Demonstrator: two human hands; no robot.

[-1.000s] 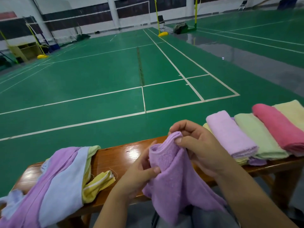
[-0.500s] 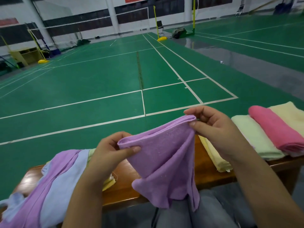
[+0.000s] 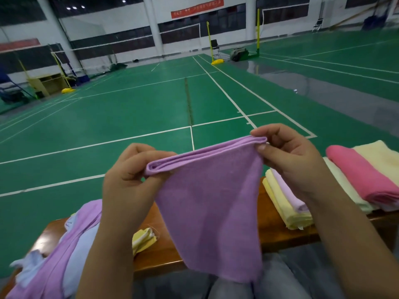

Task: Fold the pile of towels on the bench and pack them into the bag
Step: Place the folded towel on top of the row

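Head view. Purple towel [image 3: 211, 212] hangs in the air between both hands, above the wooden bench [image 3: 280, 234] and the lap. It is already doubled: two or three layered edges show along the taut top fold.

Left hand [image 3: 127, 182] pinches the lower, near corner of that fold, thumb over curled fingers. Right hand [image 3: 287, 160] pinches the higher corner between thumb and fingertips. Neither hand is spread; both are closed on cloth.

Handling, judged: light, soft terry, no stiffness. The body drapes to a limp point below the hands and would sag wherever it is unsupported. Not slippery, not fragile. Layers could slide apart if a pinch misses one. Best hold looks to be the corners of the folded edge, all layers caught together, with the span kept taut.

Below and left of the left hand: the unfolded pile [image 3: 54, 251], lilac, pale blue, yellow. Right of and beneath the right hand: folded towels [image 3: 287, 210] in a row, with a pink one [image 3: 362, 175] farther out.

No bag in view.
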